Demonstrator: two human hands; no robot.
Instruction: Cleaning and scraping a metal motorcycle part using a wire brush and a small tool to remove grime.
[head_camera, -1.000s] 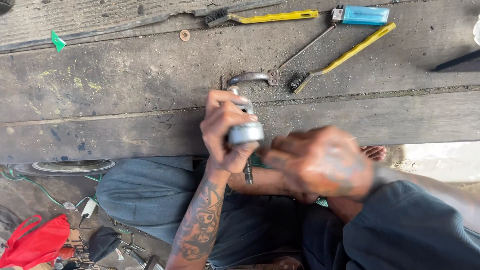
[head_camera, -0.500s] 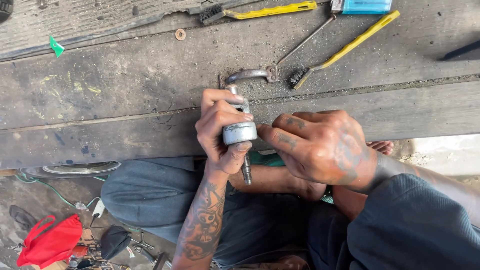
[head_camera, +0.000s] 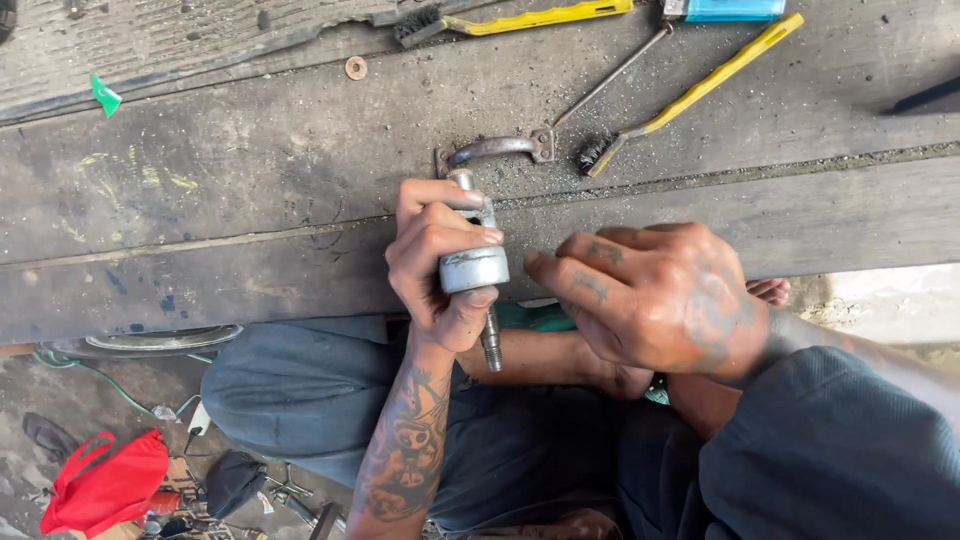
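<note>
My left hand (head_camera: 435, 265) grips a grey metal cylinder part on a threaded shaft (head_camera: 478, 270), held upright against the edge of the wooden bench (head_camera: 200, 230). The shaft's threaded end (head_camera: 492, 350) sticks out below my fist. My right hand (head_camera: 655, 295), greasy and tattooed, sits just right of the part with its fingertips at the cylinder's side. Whether it holds anything is hidden.
On the bench lie a metal handle bracket (head_camera: 495, 150), two yellow-handled wire brushes (head_camera: 690, 85) (head_camera: 510, 20), a thin rod (head_camera: 610, 75), a blue box (head_camera: 735, 10), a washer (head_camera: 355, 67). Below left are a red bag (head_camera: 105, 485) and a wheel rim (head_camera: 150, 340).
My right hand moved left from beside the part until its fingertips reach the cylinder. The left hand keeps its grip; the view shifted slightly.
</note>
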